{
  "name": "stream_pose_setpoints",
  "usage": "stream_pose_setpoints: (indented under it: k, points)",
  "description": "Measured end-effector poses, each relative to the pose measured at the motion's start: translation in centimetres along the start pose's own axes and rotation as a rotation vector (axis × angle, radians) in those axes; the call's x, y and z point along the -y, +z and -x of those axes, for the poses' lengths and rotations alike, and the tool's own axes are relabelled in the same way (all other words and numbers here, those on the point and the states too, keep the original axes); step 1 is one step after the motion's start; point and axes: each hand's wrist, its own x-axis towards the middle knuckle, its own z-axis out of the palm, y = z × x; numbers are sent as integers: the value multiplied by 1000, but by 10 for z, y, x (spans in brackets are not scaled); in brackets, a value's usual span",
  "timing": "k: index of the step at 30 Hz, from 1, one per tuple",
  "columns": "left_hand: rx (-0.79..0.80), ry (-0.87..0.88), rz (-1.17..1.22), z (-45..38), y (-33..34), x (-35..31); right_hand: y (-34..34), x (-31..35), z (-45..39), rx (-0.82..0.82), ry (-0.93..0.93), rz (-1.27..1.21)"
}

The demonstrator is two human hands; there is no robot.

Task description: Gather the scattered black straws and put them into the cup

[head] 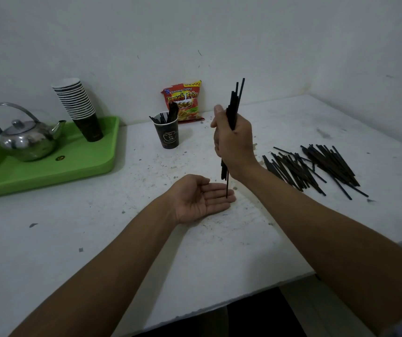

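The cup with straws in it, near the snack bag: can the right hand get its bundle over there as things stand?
Probably yes. The right hand grips the bundle of straws upright above the table, and the cup stands open-topped to its left with only bare tabletop between. The left hand lies open, lower and nearer, out of the way.

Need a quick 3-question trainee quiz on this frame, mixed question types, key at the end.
1. True or false: the right hand grips a bundle of straws upright.
2. What lies under the bundle's lower ends? A) the green tray B) the open left hand C) the kettle
3. Fill in: the cup in front of the snack bag already holds some ____.

Key: 1 true; 2 B; 3 straws. A loose pile of straws still lies on the table.
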Motion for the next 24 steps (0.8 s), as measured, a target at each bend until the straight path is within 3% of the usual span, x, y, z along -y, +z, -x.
stream_pose_setpoints:
  k: [17,24]
  points:
    - [39,17,140,-2,-9,-5,-1,-22,15,173,117,129]
    - [38,30,191,0,-16,-10,2,-21,10,208,40,172]
